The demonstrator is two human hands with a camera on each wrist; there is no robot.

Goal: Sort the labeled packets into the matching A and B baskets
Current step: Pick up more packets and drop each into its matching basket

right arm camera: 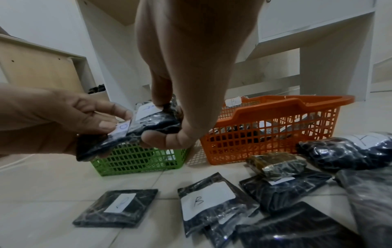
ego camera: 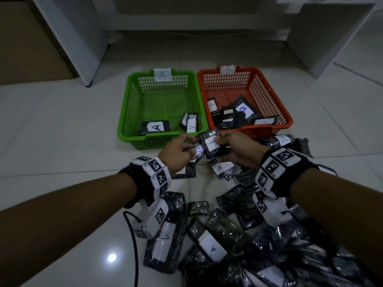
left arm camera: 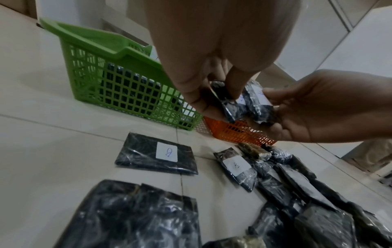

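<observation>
Black A packet [ego camera: 211,144], pinched in the right hand [ego camera: 238,151], belongs in the green basket [ego camera: 128,112] ahead; left hand [ego camera: 178,151] pinches a second packet [ego camera: 196,153] beside it, so part them first

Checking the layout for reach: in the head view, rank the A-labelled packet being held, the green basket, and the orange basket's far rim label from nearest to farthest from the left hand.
1. Black plastic A-labelled packet, beside the left hand, to its right.
2. Green plastic basket, just ahead.
3. White label on the orange basket's far rim, ahead and right.

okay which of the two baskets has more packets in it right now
The orange basket, tagged B, on the right: it holds a heap of several packets, while the green basket, tagged A, holds only two.
</observation>
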